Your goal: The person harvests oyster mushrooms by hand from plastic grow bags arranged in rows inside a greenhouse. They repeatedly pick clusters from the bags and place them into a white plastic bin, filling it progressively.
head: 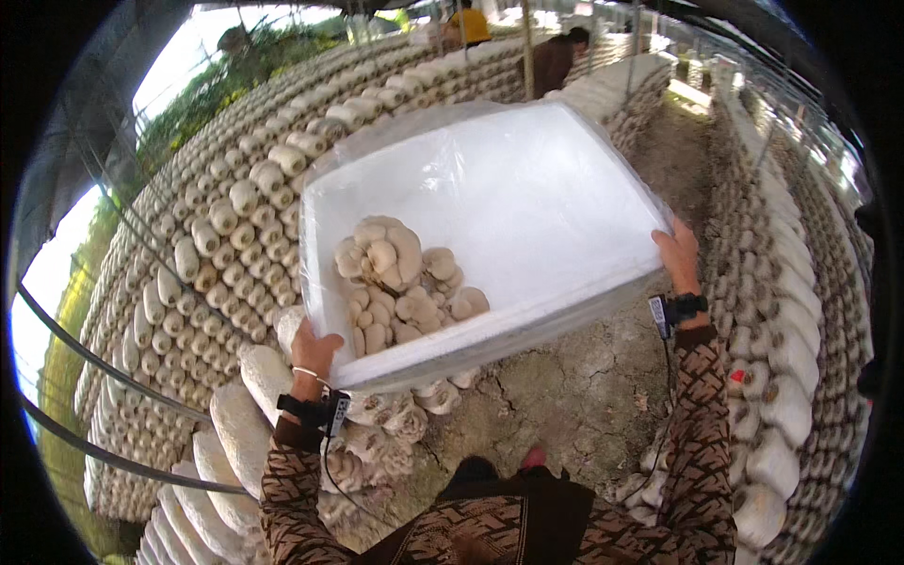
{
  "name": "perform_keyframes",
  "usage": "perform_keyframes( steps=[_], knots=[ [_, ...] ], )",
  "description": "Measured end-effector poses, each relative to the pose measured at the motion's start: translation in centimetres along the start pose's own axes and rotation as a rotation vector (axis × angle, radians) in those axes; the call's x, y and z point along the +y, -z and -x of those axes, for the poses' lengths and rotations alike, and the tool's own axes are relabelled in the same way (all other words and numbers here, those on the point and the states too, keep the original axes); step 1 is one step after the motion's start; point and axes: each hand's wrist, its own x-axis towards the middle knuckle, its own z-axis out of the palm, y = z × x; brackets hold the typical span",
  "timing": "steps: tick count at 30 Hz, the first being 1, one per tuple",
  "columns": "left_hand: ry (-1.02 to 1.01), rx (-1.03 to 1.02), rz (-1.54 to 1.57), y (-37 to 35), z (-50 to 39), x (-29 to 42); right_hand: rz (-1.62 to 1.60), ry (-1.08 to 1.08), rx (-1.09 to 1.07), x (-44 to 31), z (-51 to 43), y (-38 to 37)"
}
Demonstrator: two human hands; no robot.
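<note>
Between my hands is a white foam box (522, 183) lined with clear plastic film, tilted so that its inside faces me. My left hand (314, 353) grips its near left corner, thumb over the rim. At the right end, my right hand (679, 251) holds the other corner the same way. Several clusters of pale oyster mushrooms (385, 254) lie in the left part of the box; the rest of its white floor shows bare. The fingers under the box are hidden.
Stacked rows of cultivation bags (233, 233) rise on the left, and another row (784, 339) runs along the right. Cracked bare soil (565, 381) forms the aisle below. Two people, one in dark clothing (554, 65) and one in yellow (472, 27), are among the far rows.
</note>
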Motion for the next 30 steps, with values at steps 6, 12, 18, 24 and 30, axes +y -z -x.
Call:
perform_keyframes(
  steps=[6, 12, 18, 24, 30],
  knots=[
    [0.128, 0.135, -0.044, -2.8, 0.0, -1.8, 0.015, 0.152, -0.127, 3.4, -9.0, -10.9],
    [0.127, 0.201, -0.079, -2.3, -0.5, -4.0, -0.185, 0.174, -0.315, 2.7, -13.0, -17.2],
    [0.202, 0.164, -0.156, -2.8, 0.6, -1.9, -0.065, 0.177, -0.481, 2.1, -16.7, -19.0],
    [0.283, 0.315, -0.474, -3.9, 3.1, 1.5, -0.016, 0.407, -0.348, -0.9, -16.0, -17.9],
    [0.322, 0.458, 0.133, -2.6, 6.7, 4.1, -0.757, 0.652, -1.025, -7.3, -7.1, -13.4]
  ],
)
